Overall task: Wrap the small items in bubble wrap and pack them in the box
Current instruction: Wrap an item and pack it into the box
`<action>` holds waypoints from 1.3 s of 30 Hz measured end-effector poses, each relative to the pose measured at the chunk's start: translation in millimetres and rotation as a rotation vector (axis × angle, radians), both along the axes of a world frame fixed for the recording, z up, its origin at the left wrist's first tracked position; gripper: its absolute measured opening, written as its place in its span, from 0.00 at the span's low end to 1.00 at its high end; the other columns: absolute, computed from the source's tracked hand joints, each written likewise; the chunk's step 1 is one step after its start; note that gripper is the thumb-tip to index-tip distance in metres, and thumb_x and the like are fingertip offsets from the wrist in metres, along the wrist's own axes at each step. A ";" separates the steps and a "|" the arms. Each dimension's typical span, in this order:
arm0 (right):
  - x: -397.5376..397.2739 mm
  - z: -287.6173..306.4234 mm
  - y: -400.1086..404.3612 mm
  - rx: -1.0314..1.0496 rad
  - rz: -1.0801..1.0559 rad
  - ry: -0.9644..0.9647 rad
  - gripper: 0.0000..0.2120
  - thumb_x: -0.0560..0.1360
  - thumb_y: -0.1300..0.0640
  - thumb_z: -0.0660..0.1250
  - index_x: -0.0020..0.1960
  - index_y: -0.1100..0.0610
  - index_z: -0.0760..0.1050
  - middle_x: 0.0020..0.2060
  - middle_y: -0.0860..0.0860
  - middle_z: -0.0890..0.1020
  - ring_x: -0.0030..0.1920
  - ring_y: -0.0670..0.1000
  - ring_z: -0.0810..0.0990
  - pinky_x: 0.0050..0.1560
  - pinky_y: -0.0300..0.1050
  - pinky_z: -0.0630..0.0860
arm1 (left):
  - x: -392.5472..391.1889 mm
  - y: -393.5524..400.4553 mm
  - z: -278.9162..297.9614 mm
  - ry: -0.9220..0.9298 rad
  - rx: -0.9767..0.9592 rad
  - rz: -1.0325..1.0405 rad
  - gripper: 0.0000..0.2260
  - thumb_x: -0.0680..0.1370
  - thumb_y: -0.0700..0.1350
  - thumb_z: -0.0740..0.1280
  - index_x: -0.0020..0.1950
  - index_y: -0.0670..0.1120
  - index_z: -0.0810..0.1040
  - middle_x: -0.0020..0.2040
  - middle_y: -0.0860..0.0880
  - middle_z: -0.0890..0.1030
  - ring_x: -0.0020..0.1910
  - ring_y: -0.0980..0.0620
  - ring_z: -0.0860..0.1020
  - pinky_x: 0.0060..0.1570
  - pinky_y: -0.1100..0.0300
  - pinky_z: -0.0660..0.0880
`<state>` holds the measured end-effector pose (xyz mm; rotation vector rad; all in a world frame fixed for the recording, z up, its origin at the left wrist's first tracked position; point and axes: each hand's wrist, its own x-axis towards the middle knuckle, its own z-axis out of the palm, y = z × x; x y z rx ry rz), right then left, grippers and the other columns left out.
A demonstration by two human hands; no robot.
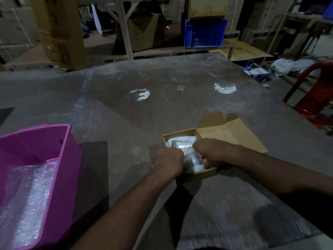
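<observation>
A small brown cardboard box [182, 135] lies on the grey table with its lid [232, 136] folded open to the right. Bubble-wrapped items [180, 144] fill it, and a clear glassy shape shows through the wrap. My left hand [169, 162] is at the box's near left edge, fingers curled down into the wrap. From the right, my right hand [210, 152] reaches over the box, its fingers curled on the wrapped bundle [193, 163]. Both hands hide the near part of the box.
A pink plastic bin [54, 141] holding loose bubble wrap [27, 195] stands at the near left. A red plastic chair [311, 91] is beyond the table's right edge. Cardboard boxes, metal racks and a blue crate [205, 33] line the back.
</observation>
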<state>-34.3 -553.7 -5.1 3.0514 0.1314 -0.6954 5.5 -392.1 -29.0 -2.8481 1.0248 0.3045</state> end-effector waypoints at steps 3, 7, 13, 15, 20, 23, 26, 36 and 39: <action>3.8 -5.3 2.1 -0.052 0.038 -0.011 0.24 0.69 0.54 0.79 0.61 0.55 0.73 0.59 0.55 0.79 0.59 0.56 0.78 0.54 0.47 0.76 | -1.1 -0.6 -0.2 -0.019 0.015 -0.004 0.11 0.75 0.44 0.71 0.57 0.44 0.82 0.56 0.43 0.84 0.56 0.43 0.82 0.51 0.53 0.77; 4.3 -7.0 0.4 -0.056 0.056 -0.035 0.23 0.69 0.52 0.78 0.58 0.55 0.74 0.57 0.55 0.80 0.58 0.57 0.79 0.54 0.48 0.76 | -1.5 -1.5 -0.6 -0.029 0.034 -0.010 0.11 0.76 0.43 0.71 0.57 0.43 0.82 0.56 0.43 0.84 0.56 0.43 0.82 0.52 0.53 0.77; -3.2 -10.3 4.3 -0.064 0.120 -0.159 0.18 0.76 0.53 0.70 0.62 0.57 0.72 0.59 0.57 0.80 0.59 0.58 0.79 0.51 0.46 0.71 | 0.0 -2.7 -0.8 -0.016 0.031 -0.010 0.11 0.75 0.45 0.73 0.57 0.45 0.82 0.55 0.45 0.84 0.56 0.45 0.82 0.51 0.54 0.77; -3.5 -13.1 6.0 -0.083 0.129 -0.178 0.18 0.78 0.52 0.67 0.64 0.58 0.70 0.60 0.57 0.80 0.59 0.59 0.79 0.51 0.47 0.71 | 1.5 -2.6 -1.6 0.003 0.032 -0.006 0.12 0.75 0.46 0.73 0.57 0.45 0.82 0.56 0.45 0.84 0.56 0.45 0.82 0.51 0.54 0.77; -8.1 -9.2 5.6 -0.037 0.096 -0.139 0.12 0.80 0.57 0.63 0.63 0.57 0.71 0.57 0.57 0.80 0.56 0.59 0.79 0.51 0.47 0.71 | 4.9 1.7 -1.8 0.051 -0.003 -0.004 0.14 0.74 0.48 0.74 0.58 0.45 0.82 0.57 0.45 0.83 0.56 0.45 0.82 0.50 0.54 0.76; -10.7 -2.7 -7.5 0.083 -0.011 -0.091 0.08 0.76 0.61 0.66 0.50 0.51 0.71 0.41 0.44 0.74 0.47 0.52 0.75 0.42 0.41 0.68 | 7.7 5.8 -1.2 0.070 -0.034 -0.023 0.16 0.74 0.50 0.74 0.59 0.45 0.83 0.57 0.45 0.83 0.56 0.44 0.82 0.48 0.55 0.76; -19.8 -0.2 -6.5 0.056 0.048 -0.093 0.08 0.76 0.61 0.66 0.50 0.49 0.72 0.42 0.42 0.74 0.51 0.52 0.77 0.42 0.39 0.65 | 9.0 8.3 -0.7 0.090 -0.048 -0.039 0.15 0.75 0.50 0.73 0.60 0.46 0.83 0.58 0.45 0.83 0.57 0.44 0.81 0.48 0.56 0.74; -44.1 0.5 -5.5 -0.030 0.095 -0.127 0.05 0.79 0.55 0.61 0.55 0.48 0.70 0.51 0.52 0.73 0.47 0.53 0.70 0.47 0.48 0.66 | 9.7 9.7 0.7 0.098 -0.051 -0.067 0.12 0.74 0.48 0.72 0.56 0.48 0.85 0.55 0.48 0.84 0.56 0.46 0.81 0.52 0.54 0.78; -41.5 -2.8 -6.8 -0.005 0.058 -0.110 0.03 0.80 0.51 0.61 0.53 0.47 0.70 0.49 0.51 0.72 0.47 0.53 0.72 0.51 0.50 0.73 | 8.6 9.1 1.4 0.098 -0.031 -0.073 0.12 0.74 0.49 0.72 0.57 0.48 0.85 0.56 0.48 0.84 0.57 0.46 0.81 0.52 0.54 0.77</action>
